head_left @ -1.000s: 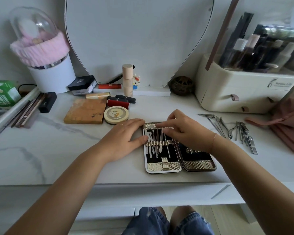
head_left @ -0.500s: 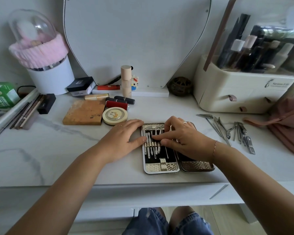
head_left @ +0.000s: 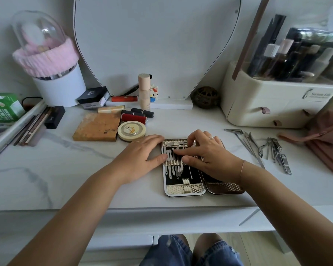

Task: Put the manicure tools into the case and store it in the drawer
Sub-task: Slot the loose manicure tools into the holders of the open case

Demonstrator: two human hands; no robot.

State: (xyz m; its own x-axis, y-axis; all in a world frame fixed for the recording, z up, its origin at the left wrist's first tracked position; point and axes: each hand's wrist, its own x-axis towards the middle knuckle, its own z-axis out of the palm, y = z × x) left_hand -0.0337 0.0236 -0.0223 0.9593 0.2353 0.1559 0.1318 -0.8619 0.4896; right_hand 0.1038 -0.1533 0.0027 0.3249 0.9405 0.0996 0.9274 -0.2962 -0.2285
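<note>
Pale grey wall and the back of a curved white mirror panel (head_left: 158,45) close off the far side of a white marbled worktop (head_left: 46,179). At the far left stand a green carton (head_left: 4,108) and a row of pencils (head_left: 27,129), then a white pot (head_left: 60,87) with a pink band and clear dome. Nearer the middle lie a brown palette (head_left: 96,127) and, just beside it, a round tin (head_left: 131,130). In front of these a wide stretch of worktop lies bare down to the front edge.

The left hand (head_left: 142,156) rests flat, fingers straight, with its thumb against the left edge of the case (head_left: 185,187). The case lies open in two halves close to the front edge, slim tools (head_left: 173,167) strapped in its left half. The right hand (head_left: 210,156) lies over the hinge, fingers bent, index finger and thumb down on the strapped row; whether they pinch a tool I cannot tell.

Right of a bare strip lie the loose tools (head_left: 267,148), apart from the case. Behind them stands a cream organiser (head_left: 267,104), and a pink cloth (head_left: 327,135) crowds the right edge. Below the front edge, denim-clad knees (head_left: 181,252) show.
</note>
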